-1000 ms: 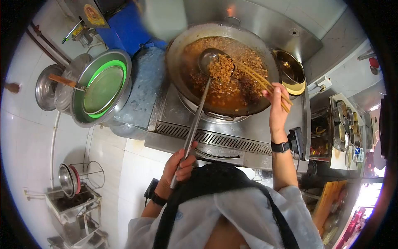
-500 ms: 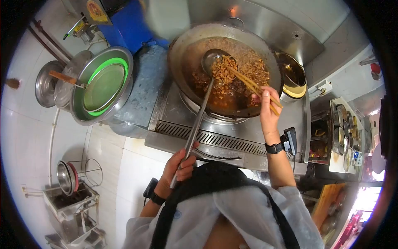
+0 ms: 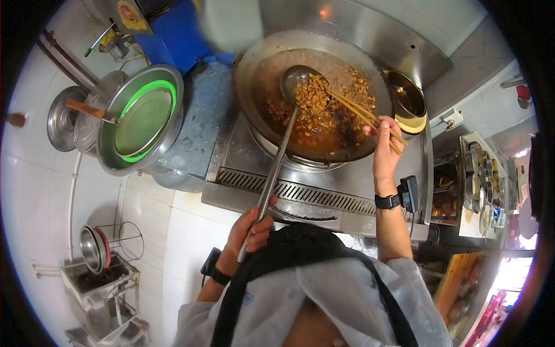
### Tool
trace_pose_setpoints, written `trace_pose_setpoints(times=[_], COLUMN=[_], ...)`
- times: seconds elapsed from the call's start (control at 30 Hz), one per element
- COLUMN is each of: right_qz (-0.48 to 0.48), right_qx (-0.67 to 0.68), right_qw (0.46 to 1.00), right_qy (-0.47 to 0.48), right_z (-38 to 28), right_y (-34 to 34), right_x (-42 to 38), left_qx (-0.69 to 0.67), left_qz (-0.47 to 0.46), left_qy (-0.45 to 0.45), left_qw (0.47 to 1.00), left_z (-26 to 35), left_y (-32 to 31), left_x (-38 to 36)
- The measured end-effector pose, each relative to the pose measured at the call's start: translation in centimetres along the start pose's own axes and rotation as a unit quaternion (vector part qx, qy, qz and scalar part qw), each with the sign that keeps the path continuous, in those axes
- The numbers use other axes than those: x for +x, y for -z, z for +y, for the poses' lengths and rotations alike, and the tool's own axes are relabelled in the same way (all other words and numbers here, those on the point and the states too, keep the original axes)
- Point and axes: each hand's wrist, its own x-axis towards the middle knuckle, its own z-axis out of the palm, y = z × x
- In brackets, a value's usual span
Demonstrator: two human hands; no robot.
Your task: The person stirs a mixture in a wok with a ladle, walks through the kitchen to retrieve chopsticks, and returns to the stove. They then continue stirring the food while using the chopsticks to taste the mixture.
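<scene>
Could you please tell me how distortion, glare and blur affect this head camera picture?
Head view: strong fisheye bend with black corners; a blurred patch sits over the top edge; glare glints off the steel backsplash; the wok, ladle and chopsticks are sharp; bright overexposure at lower right.

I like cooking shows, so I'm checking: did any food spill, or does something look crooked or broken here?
Nothing stands out. The left hand holds the ladle over the wok, the right hand holds chopsticks at the food in it, and the stove shows no spill.

Commercial kitchen — big wok, steel range
</scene>
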Motion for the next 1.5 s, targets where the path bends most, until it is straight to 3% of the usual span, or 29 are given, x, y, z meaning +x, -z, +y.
trace_pose_setpoints(times=[0.2,0.43,0.63,0.9,0.97,1.2,1.43,1.5], right_qz=[-0.060,-0.031,-0.069,-0.064,-0.124,-0.055,-0.075,-0.072], right_qx=[0.000,0.018,-0.008,-0.080,-0.069,-0.007,-0.050,-0.035], right_qw=[0.998,0.999,0.997,0.994,0.990,0.998,0.995,0.997], right_qy=[-0.036,-0.025,-0.026,0.046,0.021,0.018,0.042,0.004], right_z=[0.0,-0.2,0.4,0.2,-0.3,-0.7,0.1,0.0], right_y=[-1.2,-1.2,-2.2,-3.0,-3.2,-2.9,-3.2,-3.6], right_x=[-0.8,-0.2,-0.2,1.1,0.7,1.2,2.8,2.9], left_qx=[0.002,-0.024,-0.014,-0.012,-0.009,0.004,0.013,0.017], left_qz=[-0.013,-0.022,-0.025,-0.029,-0.035,-0.026,-0.021,-0.014], left_qy=[-0.005,0.004,0.003,0.001,-0.001,0.002,-0.004,-0.006], left_qw=[1.000,0.999,1.000,1.000,0.999,1.000,1.000,1.000], left_z=[-0.1,-0.2,-0.2,-0.4,-0.3,-0.3,-0.5,-0.5], left_y=[0.4,0.5,0.7,0.8,0.8,0.8,0.8,0.7], left_x=[0.0,0.0,0.1,0.0,0.2,-0.1,-0.2,-0.3])
